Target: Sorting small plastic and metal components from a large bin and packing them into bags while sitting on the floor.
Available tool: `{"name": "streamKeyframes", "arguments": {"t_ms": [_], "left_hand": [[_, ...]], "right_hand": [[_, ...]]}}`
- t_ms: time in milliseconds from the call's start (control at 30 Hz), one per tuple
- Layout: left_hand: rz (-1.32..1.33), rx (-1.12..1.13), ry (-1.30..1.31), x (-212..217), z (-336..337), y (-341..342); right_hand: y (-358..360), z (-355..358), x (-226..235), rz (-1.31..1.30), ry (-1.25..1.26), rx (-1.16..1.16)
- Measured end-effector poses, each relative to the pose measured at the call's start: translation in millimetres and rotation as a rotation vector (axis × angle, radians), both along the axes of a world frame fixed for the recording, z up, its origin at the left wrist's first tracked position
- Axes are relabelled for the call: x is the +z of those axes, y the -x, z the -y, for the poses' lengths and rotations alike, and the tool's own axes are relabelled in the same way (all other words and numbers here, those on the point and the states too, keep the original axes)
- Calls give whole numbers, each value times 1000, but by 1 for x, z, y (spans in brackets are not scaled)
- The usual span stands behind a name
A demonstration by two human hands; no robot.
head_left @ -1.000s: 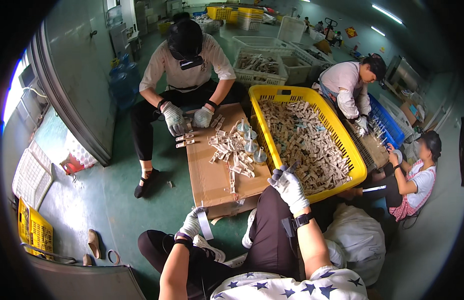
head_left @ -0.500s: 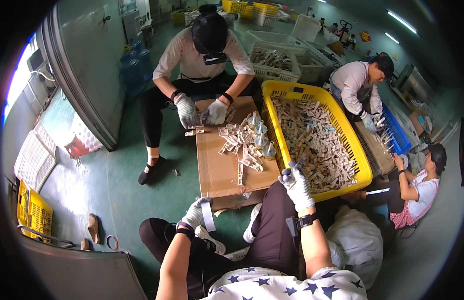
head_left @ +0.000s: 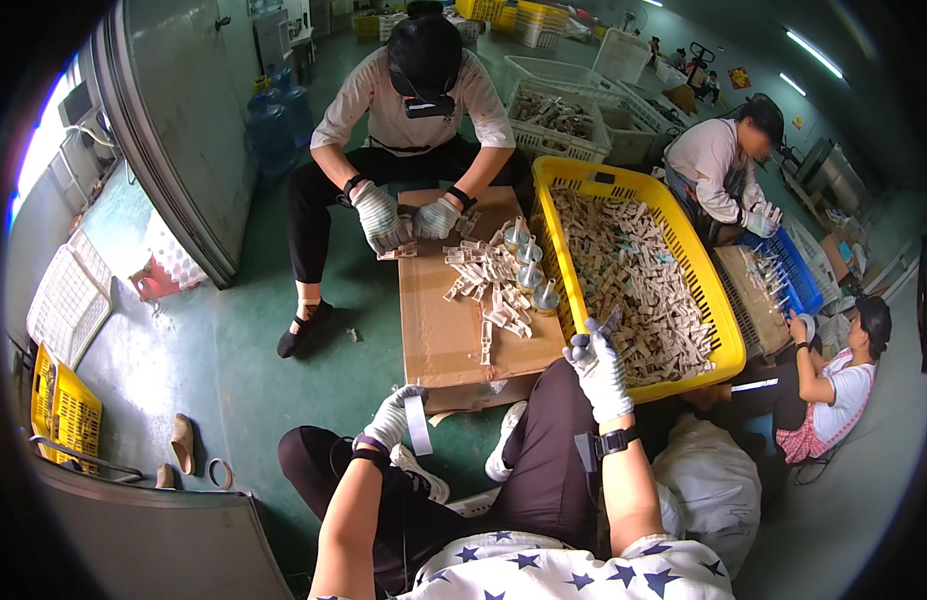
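Both my hands wear white knit gloves. My left hand (head_left: 391, 416) is closed on a white strip (head_left: 417, 428), which hangs down beside the near edge of a cardboard box (head_left: 438, 345). By the near left corner of a yellow crate (head_left: 724, 368), my right hand (head_left: 601, 380) is raised with grey fingertips pinched together; a small greyish shape shows above them, too blurred to name. Beige plastic clips (head_left: 488, 272) lie heaped on the box, next to several small clear funnel-topped bottles (head_left: 545, 298). More such clips (head_left: 655, 300) fill the crate.
Across the box sits a person (head_left: 413, 110) with gloved hands at the clips. Two other people (head_left: 718, 165) work at the right, near a blue crate (head_left: 798, 275). A white sack (head_left: 708, 490) lies by my right leg. Slippers (head_left: 183, 445) are on the green floor.
The view has shifted slightly, so the box and crate appear a little lower and further right. My hands keep nearly the same pose. The person opposite has moved their hands slightly.
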State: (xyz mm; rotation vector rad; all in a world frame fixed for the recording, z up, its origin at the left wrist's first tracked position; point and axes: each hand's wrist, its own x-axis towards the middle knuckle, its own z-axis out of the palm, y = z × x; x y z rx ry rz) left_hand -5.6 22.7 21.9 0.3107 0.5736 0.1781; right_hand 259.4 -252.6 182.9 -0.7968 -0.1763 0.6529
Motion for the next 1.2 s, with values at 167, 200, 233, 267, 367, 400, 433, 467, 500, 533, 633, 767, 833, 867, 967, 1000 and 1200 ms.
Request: {"name": "streamKeyframes", "arguments": {"t_ms": [167,200,233,267,367,400,433,467,500,533,633,767,833,867,967,1000,1200], "left_hand": [[-26,-26,-27,7,4,-4],[-30,-25,-55,6,3,-2],[-35,-25,-82,6,3,-2],[-35,-26,-81,6,3,-2],[-28,-15,-109,2,3,-2],[-27,-8,-133,-2,1,0],[-25,0,-157,-5,0,3],[-23,-6,-154,-3,1,0],[-33,-13,-147,-1,3,-1],[-43,-19,-140,1,4,-3],[-45,4,-154,2,3,-2],[-41,4,-151,8,6,-3],[-42,-9,-88,11,7,-4],[-42,-5,-89,8,5,-3],[-38,-9,-108,4,4,-1],[-47,11,-155,5,5,-2],[-36,26,-202,2,4,-3]], "right_hand": [[-1,3,0,-23,3,-17],[-1,2,0,-23,3,-15],[0,1,0,-18,1,-11],[0,1,0,-13,2,-10],[1,1,1,-21,3,-18],[2,-1,1,-23,2,-13],[3,-4,1,-25,4,-8],[1,-1,1,-24,10,-15],[1,0,1,-23,12,-20],[0,1,0,-19,5,-17],[-3,0,-5,-3,-8,4],[-3,2,-4,6,1,9],[-3,2,-3,8,-1,7],[-2,1,-2,8,-6,11],[1,-1,0,9,3,11],[0,0,0,9,5,9],[0,0,-1,16,14,3]]}}
